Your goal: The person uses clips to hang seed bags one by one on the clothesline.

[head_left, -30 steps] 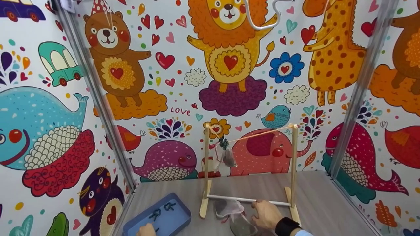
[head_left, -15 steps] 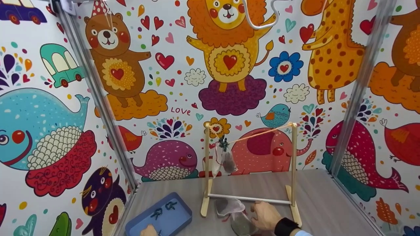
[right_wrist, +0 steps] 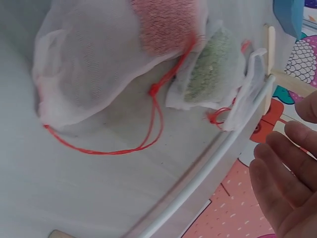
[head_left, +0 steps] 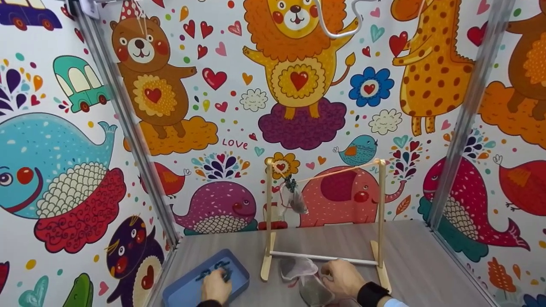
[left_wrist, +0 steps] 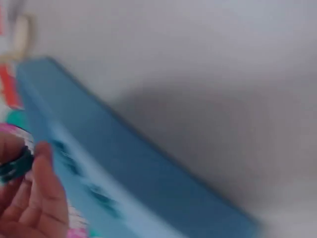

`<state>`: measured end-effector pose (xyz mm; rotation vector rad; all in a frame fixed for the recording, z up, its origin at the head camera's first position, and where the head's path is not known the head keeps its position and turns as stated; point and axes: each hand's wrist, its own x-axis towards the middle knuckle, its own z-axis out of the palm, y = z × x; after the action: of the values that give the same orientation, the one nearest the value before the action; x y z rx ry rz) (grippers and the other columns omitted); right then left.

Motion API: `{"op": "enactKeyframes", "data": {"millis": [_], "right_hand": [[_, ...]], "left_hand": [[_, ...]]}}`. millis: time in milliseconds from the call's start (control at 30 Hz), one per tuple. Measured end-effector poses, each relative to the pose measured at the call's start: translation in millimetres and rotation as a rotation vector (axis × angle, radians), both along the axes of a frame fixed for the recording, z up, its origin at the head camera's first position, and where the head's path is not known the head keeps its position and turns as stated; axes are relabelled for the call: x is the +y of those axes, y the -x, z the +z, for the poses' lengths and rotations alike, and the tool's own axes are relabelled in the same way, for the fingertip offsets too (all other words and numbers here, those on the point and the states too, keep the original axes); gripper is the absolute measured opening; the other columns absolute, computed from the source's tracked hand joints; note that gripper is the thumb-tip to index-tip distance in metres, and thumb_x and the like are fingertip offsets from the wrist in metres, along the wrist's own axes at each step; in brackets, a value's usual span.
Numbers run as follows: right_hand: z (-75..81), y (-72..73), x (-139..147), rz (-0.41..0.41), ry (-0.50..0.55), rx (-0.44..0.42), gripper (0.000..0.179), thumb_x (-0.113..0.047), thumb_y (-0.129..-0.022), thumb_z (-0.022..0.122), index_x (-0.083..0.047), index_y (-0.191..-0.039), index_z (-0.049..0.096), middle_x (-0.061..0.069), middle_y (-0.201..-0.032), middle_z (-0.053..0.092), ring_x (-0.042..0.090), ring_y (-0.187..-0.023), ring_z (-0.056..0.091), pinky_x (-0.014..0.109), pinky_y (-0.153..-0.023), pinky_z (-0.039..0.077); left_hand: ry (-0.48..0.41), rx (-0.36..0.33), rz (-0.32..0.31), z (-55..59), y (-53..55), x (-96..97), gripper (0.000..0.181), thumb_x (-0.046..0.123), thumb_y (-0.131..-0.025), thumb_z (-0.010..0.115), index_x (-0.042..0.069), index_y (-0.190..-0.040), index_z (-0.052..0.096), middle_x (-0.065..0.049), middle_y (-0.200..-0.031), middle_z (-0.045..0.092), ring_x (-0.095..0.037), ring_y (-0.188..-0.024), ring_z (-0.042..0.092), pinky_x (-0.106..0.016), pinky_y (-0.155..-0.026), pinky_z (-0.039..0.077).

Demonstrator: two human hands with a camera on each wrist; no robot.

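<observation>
My left hand [head_left: 216, 288] is over the blue tray [head_left: 245, 285], pinching a small dark green clip [left_wrist: 19, 164] between thumb and finger. More dark green clips [head_left: 205, 275] lie in the tray. On the table, a white mesh drawstring bag with green contents [right_wrist: 210, 72] lies near my right hand [head_left: 344, 278]. Loosely bent and holding nothing, that hand's fingers [right_wrist: 280, 173] are beside the bags. A larger mesh bag with reddish contents [right_wrist: 168, 25] and a red cord [right_wrist: 154, 90] shows in the right wrist view.
A wooden stand has two posts [head_left: 382, 213], a white lower bar [head_left: 320, 258] and a sagging cord [head_left: 341, 172]. From the cord hangs a filled mesh bag [head_left: 297, 204] with dark green clips at its top. Patterned walls [head_left: 230, 111] enclose the table.
My left hand has moved forward and right, farther over the tray, and now holds a clip. My right hand has shifted slightly left beside the bag. The hanging bag sways.
</observation>
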<state>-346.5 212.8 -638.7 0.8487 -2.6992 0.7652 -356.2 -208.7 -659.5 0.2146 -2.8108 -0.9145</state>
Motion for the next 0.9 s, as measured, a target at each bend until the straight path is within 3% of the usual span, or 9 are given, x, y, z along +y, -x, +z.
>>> {"op": "enactKeyframes", "data": {"millis": [67,167,267,367,500,567,733,833,900], "right_hand": [[3.7,1.2,-3.7,0.019,0.01,0.035,0.007,-0.012,-0.093,0.08,-0.008,-0.09,0.084,-0.002,-0.079,0.079,0.0,-0.071,0.065,0.025,-0.064,0.055],[10.8,2.5,-10.8,0.053,0.01,0.028,0.009,-0.013,-0.095,0.08,-0.011,-0.088,0.084,-0.005,-0.077,0.078,-0.005,-0.069,0.062,0.019,-0.062,0.052],[17.1,3.1,-18.2,0.082,0.0,0.015,0.008,-0.013,-0.096,0.08,-0.011,-0.088,0.083,-0.006,-0.077,0.078,-0.007,-0.069,0.06,0.017,-0.062,0.05],[21.4,4.0,-24.8,0.117,-0.009,0.034,0.006,-0.013,-0.096,0.081,-0.01,-0.101,0.083,-0.003,-0.083,0.079,-0.006,-0.07,0.061,0.017,-0.063,0.05],[25.0,5.5,-32.0,0.187,-0.053,0.105,0.042,-0.017,-0.093,0.087,-0.01,-0.133,0.075,0.003,-0.1,0.083,-0.002,-0.075,0.065,0.016,-0.065,0.05],[25.5,5.9,-34.3,0.214,-0.087,0.152,0.05,-0.019,-0.092,0.09,-0.012,-0.138,0.072,0.004,-0.107,0.084,-0.001,-0.077,0.067,0.016,-0.065,0.051],[23.5,4.0,-32.8,0.202,-0.145,0.215,0.033,-0.022,-0.093,0.09,-0.015,-0.123,0.077,0.001,-0.099,0.08,-0.004,-0.073,0.062,0.014,-0.062,0.047],[20.0,3.1,-28.5,0.173,-0.192,0.271,0.03,-0.025,-0.093,0.09,-0.014,-0.119,0.078,-0.003,-0.091,0.076,-0.005,-0.069,0.058,0.015,-0.058,0.045],[16.6,5.2,-24.3,0.169,-0.231,0.35,0.029,-0.026,-0.092,0.09,-0.014,-0.115,0.078,-0.006,-0.087,0.073,-0.003,-0.067,0.058,0.018,-0.056,0.047]], "left_hand": [[-0.01,0.098,-0.099,10.5,2.1,18.8,0.011,0.007,-0.087,0.084,0.002,-0.095,0.08,-0.014,-0.092,0.083,-0.034,-0.087,0.08,-0.053,-0.082,0.065],[-0.092,0.128,-0.27,22.4,5.3,45.4,0.01,0.009,-0.088,0.086,0.003,-0.091,0.079,-0.011,-0.087,0.082,-0.025,-0.082,0.076,-0.046,-0.076,0.062],[-0.221,0.048,-0.416,30.5,5.9,71.5,0.014,0.014,-0.094,0.085,0.002,-0.091,0.078,-0.005,-0.08,0.078,-0.016,-0.073,0.071,-0.037,-0.068,0.057],[-0.333,-0.046,-0.51,35.1,4.3,97.5,0.021,0.017,-0.098,0.081,0.003,-0.086,0.072,0.002,-0.068,0.068,-0.009,-0.06,0.062,-0.027,-0.058,0.049],[-0.402,-0.146,-0.589,42.2,-2.3,127.3,0.024,0.016,-0.099,0.078,0.005,-0.079,0.071,0.01,-0.061,0.059,-0.005,-0.053,0.056,-0.02,-0.052,0.044],[-0.407,-0.182,-0.624,46.7,-6.3,138.5,0.024,0.016,-0.099,0.077,0.009,-0.077,0.07,0.012,-0.059,0.057,-0.004,-0.053,0.055,-0.019,-0.051,0.044],[-0.387,-0.214,-0.699,51.2,-11.8,154.8,0.029,0.015,-0.1,0.072,0.012,-0.072,0.064,0.013,-0.058,0.055,-0.002,-0.052,0.052,-0.018,-0.051,0.042],[-0.41,-0.239,-0.671,48.3,-12.9,158.8,0.029,0.016,-0.103,0.071,0.009,-0.076,0.068,0.011,-0.061,0.056,-0.003,-0.054,0.054,-0.018,-0.051,0.043],[-0.425,-0.253,-0.617,45.0,-14.2,162.2,0.026,0.02,-0.106,0.073,0.009,-0.082,0.073,0.009,-0.064,0.058,-0.005,-0.056,0.054,-0.019,-0.051,0.043]]}}
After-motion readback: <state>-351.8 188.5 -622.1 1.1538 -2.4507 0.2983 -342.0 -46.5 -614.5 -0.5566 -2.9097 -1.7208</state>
